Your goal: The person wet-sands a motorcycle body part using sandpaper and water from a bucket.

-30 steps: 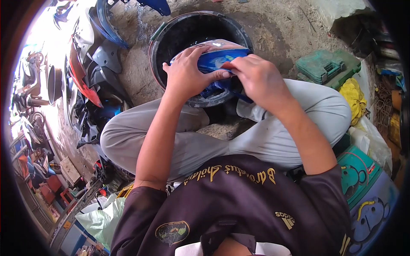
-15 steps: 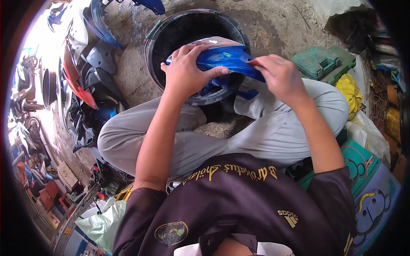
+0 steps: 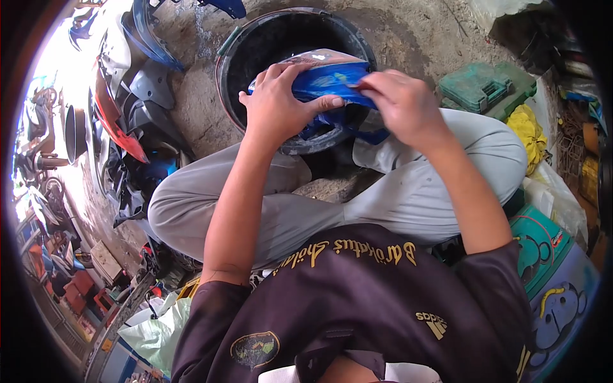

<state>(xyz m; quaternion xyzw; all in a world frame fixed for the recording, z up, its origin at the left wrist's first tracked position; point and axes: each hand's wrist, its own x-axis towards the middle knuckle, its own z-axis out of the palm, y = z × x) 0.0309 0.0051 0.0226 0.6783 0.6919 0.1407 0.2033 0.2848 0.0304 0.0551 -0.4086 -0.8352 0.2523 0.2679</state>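
Note:
A glossy blue plastic panel [image 3: 329, 82], shaped like a motorcycle fairing, rests tilted over the mouth of a black bucket [image 3: 232, 75]. My left hand [image 3: 278, 105] grips the panel's left part, with the fingers over its far edge and the thumb on the near side. My right hand [image 3: 405, 108] is closed at the panel's right end, slightly blurred. A thin reddish-brown piece, perhaps sandpaper, shows at its fingertips against the blue surface; most of it is hidden. The panel's lower parts hang inside the bucket and over its near rim.
Red fairing parts [image 3: 115, 115] and grey panels [image 3: 152, 83] lie to the left. A green tool case [image 3: 476, 89] and a yellow cloth [image 3: 527, 134] sit at right. Beside my right knee stands a teal box [image 3: 543, 249]. My crossed legs flank the bucket's near side.
My right hand has slid leftward along the blue panel, bringing the thin piece farther onto its surface. My left hand keeps its hold.

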